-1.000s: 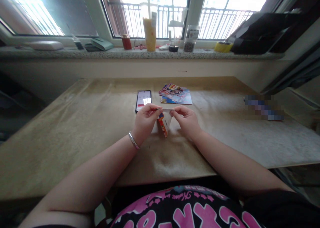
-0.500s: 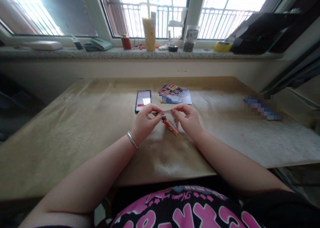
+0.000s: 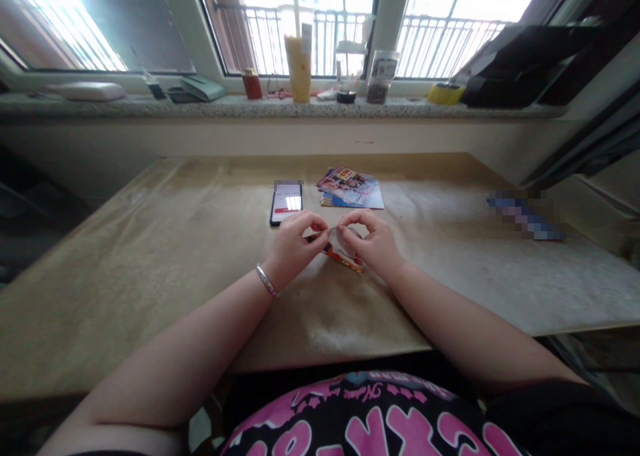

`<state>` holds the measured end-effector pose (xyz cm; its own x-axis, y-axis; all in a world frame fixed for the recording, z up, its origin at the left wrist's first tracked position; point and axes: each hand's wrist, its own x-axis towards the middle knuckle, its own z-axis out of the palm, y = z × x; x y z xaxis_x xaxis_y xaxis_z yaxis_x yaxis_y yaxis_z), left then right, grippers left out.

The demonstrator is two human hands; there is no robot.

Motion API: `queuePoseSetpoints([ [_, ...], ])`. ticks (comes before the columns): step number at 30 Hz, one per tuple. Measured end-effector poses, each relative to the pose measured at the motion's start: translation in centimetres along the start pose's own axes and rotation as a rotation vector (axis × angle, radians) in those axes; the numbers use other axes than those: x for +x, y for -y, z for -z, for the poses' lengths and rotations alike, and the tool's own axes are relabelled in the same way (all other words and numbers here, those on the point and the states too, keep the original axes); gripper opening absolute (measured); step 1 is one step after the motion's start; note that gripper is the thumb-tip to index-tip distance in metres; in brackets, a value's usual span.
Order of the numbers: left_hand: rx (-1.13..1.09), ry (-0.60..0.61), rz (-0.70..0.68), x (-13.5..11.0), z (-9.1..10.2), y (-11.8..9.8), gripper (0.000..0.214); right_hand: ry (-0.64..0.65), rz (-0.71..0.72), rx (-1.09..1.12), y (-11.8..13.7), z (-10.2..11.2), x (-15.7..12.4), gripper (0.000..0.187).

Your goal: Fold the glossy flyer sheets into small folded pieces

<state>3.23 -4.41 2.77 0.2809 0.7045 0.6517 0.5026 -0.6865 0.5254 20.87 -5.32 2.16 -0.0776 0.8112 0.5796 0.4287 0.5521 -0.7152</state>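
Between my hands is a folded piece of printed paper [image 3: 345,248], white with orange, red and dark parts along its lower edge. My left hand [image 3: 299,241] pinches its left side between thumb and fingers. The fingers of my right hand [image 3: 371,239] are closed on its upper right part, partly covering it. My fingertips nearly meet at the paper's top. Just beyond my left hand lies a phone [image 3: 287,201] with a lit screen. A small stack of colourful printed sheets [image 3: 353,188] rests on the table beyond my right hand.
A tan cloth covers the table [image 3: 175,256]. A blurred blue object [image 3: 525,217] lies at its right side. On the stone windowsill [image 3: 225,108] stand a yellow cup [image 3: 299,69], a red bottle [image 3: 252,85], a clear jar [image 3: 379,83] and a black bag [image 3: 520,69].
My fingertips have come closer together at the paper's top. The paper's lower corner has swung slightly right, and the paper looks flatter. The phone and the stack have not moved.
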Motion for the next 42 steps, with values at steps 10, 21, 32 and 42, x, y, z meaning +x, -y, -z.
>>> queuePoseSetpoints([
  [10,0.046,0.054,-0.069,0.0,0.0,-0.2,0.014,0.081,0.061,-0.043,0.5,-0.2,0.1,0.004],
  [21,0.197,0.082,-0.206,0.3,0.4,0.0,0.01,0.103,0.176,-0.088,0.5,0.0,0.3,0.007],
  [32,0.136,0.013,-0.135,0.2,0.5,0.1,0.011,0.09,0.202,-0.16,0.3,0.2,0.4,0.006],
  [42,0.116,0.038,-0.147,0.1,0.2,0.3,0.009,0.075,0.234,-0.232,-0.4,0.2,0.5,0.007],
])
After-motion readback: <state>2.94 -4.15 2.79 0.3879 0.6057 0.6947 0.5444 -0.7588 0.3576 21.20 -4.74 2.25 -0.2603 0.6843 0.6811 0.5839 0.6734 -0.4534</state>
